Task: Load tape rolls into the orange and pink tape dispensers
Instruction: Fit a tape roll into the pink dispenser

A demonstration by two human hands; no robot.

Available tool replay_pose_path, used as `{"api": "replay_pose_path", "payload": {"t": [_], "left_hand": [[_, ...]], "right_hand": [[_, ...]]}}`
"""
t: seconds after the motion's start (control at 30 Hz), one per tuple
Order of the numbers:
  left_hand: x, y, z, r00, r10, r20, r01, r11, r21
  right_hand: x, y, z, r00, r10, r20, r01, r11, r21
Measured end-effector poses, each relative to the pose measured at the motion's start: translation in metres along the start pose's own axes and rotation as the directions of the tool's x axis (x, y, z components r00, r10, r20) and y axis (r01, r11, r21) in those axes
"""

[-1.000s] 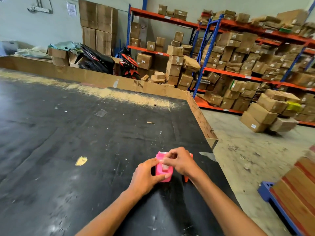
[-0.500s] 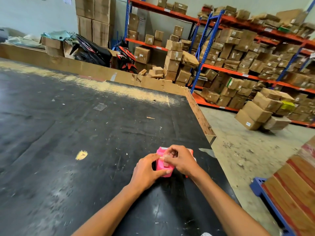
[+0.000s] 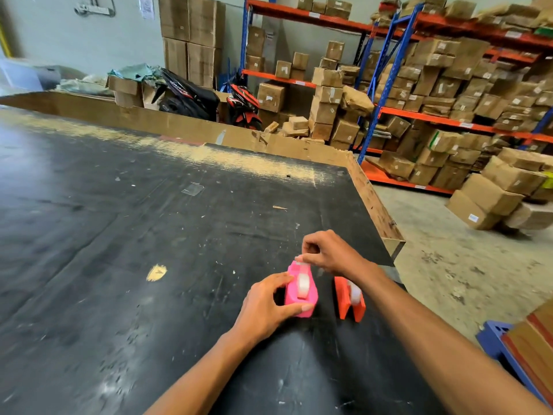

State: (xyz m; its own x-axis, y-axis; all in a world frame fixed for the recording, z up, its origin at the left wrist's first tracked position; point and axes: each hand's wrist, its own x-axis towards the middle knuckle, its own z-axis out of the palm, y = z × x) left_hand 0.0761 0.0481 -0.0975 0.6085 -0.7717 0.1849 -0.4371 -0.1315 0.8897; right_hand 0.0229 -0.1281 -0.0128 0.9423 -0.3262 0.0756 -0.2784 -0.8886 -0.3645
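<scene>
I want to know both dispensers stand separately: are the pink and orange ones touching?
Apart. The head view shows bare black table between the pink dispenser and the orange dispenser.

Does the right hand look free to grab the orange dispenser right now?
Probably not at once. The right hand is pinching tape at the front of the pink dispenser. The orange dispenser stands unobstructed just under that wrist, so letting go should suffice.
</scene>
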Motion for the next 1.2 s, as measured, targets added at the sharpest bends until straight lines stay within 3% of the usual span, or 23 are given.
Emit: {"api": "replay_pose_path", "payload": {"t": [0.33,0.6,0.7,0.87,0.97,1.2], "left_hand": [[0.0,0.001,-0.001,1.0,-0.006,0.005,0.006,1.0,0.01],[0.001,-0.002,0.001,1.0,-0.017,-0.014,0.017,1.0,0.013],[-0.001,-0.001,0.002,1.0,-0.016,-0.014,0.016,1.0,0.017],[0.0,0.0,0.004,0.999,-0.037,-0.016,0.037,0.999,0.007],[0.002,0.0,0.003,0.999,-0.041,-0.004,0.041,0.999,0.021],[-0.002,0.013,0.003,0.997,-0.069,0.039,0.068,0.997,0.021]], "right_hand": [[0.03,0.027,0.014,0.98,0.101,0.17,-0.145,0.952,0.269],[0.041,0.032,0.024,0.879,0.234,0.415,-0.392,0.85,0.352],[0.039,0.031,0.028,0.884,0.282,0.373,-0.402,0.866,0.297],[0.031,0.027,0.019,0.957,0.21,0.201,-0.277,0.868,0.411],[0.022,0.019,0.016,0.96,0.175,0.219,-0.241,0.914,0.327],[-0.004,0.01,-0.001,0.983,0.148,0.105,-0.169,0.96,0.223]]}}
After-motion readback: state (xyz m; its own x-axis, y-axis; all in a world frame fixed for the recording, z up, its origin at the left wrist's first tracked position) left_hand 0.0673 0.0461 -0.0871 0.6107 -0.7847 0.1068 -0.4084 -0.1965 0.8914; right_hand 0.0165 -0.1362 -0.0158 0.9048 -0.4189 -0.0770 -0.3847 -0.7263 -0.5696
